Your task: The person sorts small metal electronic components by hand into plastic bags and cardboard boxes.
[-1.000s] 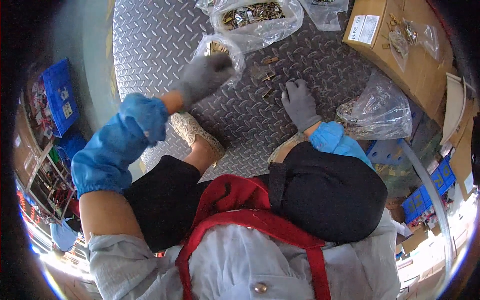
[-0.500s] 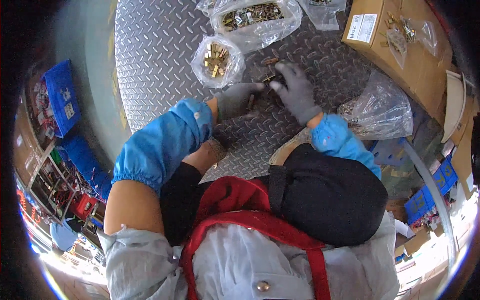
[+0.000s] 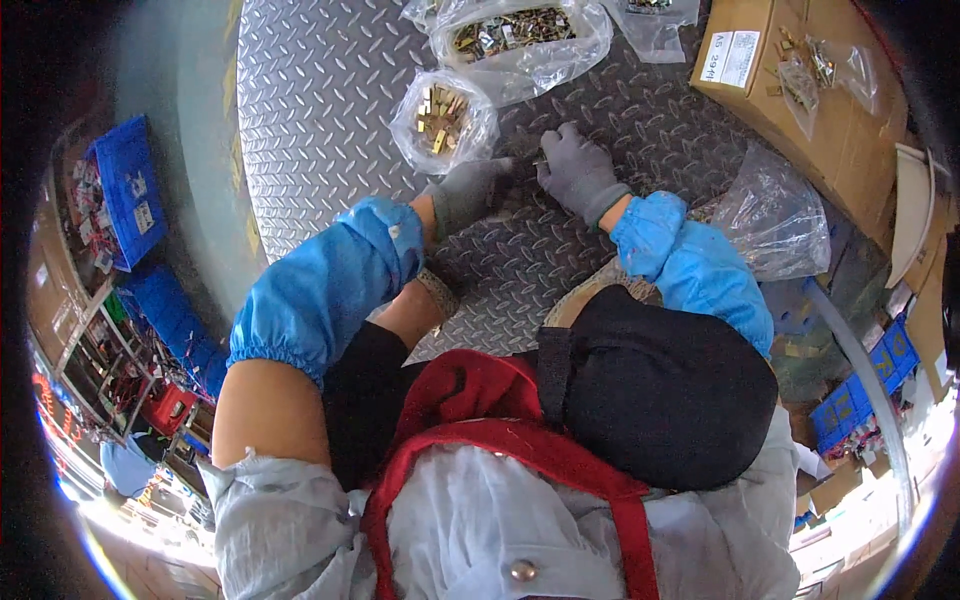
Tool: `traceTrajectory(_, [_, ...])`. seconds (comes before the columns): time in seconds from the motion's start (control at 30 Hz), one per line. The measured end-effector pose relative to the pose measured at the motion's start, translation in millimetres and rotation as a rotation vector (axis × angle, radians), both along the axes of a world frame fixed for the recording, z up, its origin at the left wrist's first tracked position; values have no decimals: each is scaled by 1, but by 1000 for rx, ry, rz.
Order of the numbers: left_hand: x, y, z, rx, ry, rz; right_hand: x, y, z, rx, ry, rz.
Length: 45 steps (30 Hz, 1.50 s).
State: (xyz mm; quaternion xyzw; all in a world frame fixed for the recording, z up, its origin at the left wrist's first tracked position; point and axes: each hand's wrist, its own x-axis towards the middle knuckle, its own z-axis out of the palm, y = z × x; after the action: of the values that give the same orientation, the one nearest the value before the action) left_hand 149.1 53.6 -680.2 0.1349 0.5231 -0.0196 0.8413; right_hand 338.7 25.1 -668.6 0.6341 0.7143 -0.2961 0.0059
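Both my hands wear grey gloves and meet over a dark tread-plate surface [image 3: 540,240]. My left hand [image 3: 470,194] is closed, its fingertips pointing right toward the other hand. Curled fingers close up my right hand [image 3: 580,170], just across a narrow gap. Something small and dark lies between the fingertips, too blurred and shaded to name. Just beyond my left hand stands a clear plastic bag [image 3: 402,125] opened wide, with brass-coloured metal pieces [image 3: 440,118] in it.
Behind that bag, a larger clear bag [image 3: 596,50] holds many small metal parts [image 3: 512,32]. At the right are a cardboard box [image 3: 800,120] with small bagged parts on top and a crumpled clear bag [image 3: 775,215]. Blue bins [image 3: 130,190] stand far left.
My right hand has drawn in slightly nearer me, and its spread fingers have curled closed. Small brown metal pieces seen around the fingers before are now mostly hidden. My left hand stays nearly in place.
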Motion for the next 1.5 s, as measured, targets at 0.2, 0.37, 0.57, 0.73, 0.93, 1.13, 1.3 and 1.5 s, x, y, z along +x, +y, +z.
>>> traceTrajectory(0.2, [8, 1, 1, -122, -168, 143, 3, -17, -18, 270, 97, -8])
traceTrajectory(0.37, [13, 7, 18, -71, -100, -2, -1, -17, -13, 117, 22, -140])
traceTrajectory(0.57, [19, 0, 11, 39, -170, 165, 6, -17, 5, -32, 166, -76])
traceTrajectory(0.73, [5, 9, 13, -159, -231, 0, -6, -47, 30, -16, 605, -135])
traceTrajectory(0.93, [-2, 3, -3, 274, 153, -530, 37, -69, 24, -61, 261, -316])
traceTrajectory(1.13, [24, -5, 21, 1209, 265, -942, 56, -67, 8, -10, 54, -180])
traceTrajectory(1.3, [40, -8, 27, 1259, 294, -1223, 51, -70, -7, 35, -28, -80])
traceTrajectory(1.5, [52, -17, 18, 1304, 334, -1334, 42, -76, -3, 65, -212, -98])
